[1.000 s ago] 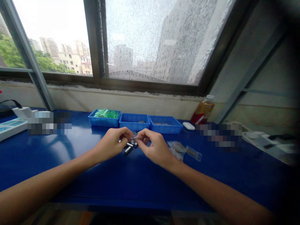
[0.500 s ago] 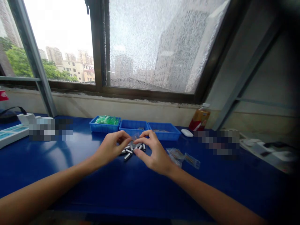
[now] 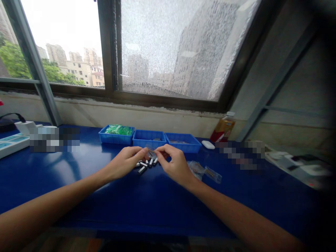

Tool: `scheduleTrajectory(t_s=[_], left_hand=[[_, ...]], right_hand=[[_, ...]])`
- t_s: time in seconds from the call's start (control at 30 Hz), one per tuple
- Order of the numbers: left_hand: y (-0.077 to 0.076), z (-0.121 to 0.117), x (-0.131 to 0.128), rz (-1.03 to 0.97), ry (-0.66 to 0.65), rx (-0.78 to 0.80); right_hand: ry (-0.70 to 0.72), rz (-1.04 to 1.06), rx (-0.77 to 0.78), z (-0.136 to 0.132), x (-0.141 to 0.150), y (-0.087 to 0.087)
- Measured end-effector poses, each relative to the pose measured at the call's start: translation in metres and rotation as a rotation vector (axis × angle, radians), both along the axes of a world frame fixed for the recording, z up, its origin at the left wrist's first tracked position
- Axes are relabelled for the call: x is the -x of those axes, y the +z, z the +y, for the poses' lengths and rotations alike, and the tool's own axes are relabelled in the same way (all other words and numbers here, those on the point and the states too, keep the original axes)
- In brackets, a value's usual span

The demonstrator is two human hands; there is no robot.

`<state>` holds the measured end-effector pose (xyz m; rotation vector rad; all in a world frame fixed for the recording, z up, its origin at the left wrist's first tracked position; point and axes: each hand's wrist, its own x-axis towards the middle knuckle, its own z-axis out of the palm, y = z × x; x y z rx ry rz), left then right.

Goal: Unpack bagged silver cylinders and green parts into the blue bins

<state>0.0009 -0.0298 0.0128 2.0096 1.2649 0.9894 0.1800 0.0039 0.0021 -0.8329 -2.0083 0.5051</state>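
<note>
Over the table (image 3: 147,203), a bag (image 3: 150,147) is pinched by left hand (image 3: 128,161) and right hand (image 3: 176,164); if overpulled, it may be torn.

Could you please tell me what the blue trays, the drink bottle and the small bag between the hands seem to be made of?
The trays look like moulded plastic with a slight sheen, given their thin rims. The drink bottle is probably smooth, clear plastic, as amber shows through. The small bag seems thin, clear plastic film, being see-through, though blurred.
</note>
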Motion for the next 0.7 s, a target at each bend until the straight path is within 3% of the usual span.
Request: scheduleTrajectory(t_s=[0.1, 0.23, 0.3, 0.37, 0.47, 0.57, 0.63, 0.7], left_hand=[[-0.001, 0.003, 0.001, -0.256, -0.048, 0.276], [-0.002, 0.004, 0.000, -0.443, -0.037, 0.337], [-0.002, 0.005, 0.001, -0.414, -0.019, 0.236], [-0.002, 0.005, 0.002, -0.307, 0.019, 0.062], [-0.005, 0.003, 0.003, -0.041, 0.068, -0.259], [-0.008, 0.001, 0.003, 0.204, 0.020, -0.510], [-0.009, 0.000, 0.002, 0.285, -0.019, -0.581], [-0.010, -0.001, 0.002, 0.324, -0.040, -0.582]], right_hand=[[0.045, -0.072, -0.229, -0.002, -0.002, -0.001], [0.110, -0.092, -0.342, -0.006, -0.001, -0.003], [0.094, -0.075, -0.338, -0.008, 0.000, -0.002], [0.060, -0.035, -0.235, -0.009, 0.002, 0.000], [0.072, 0.042, 0.127, -0.011, 0.005, 0.003], [0.125, 0.135, 0.463, -0.012, 0.008, 0.004], [0.103, 0.159, 0.508, -0.011, 0.008, 0.005], [0.025, 0.117, 0.348, -0.006, 0.003, 0.008]])
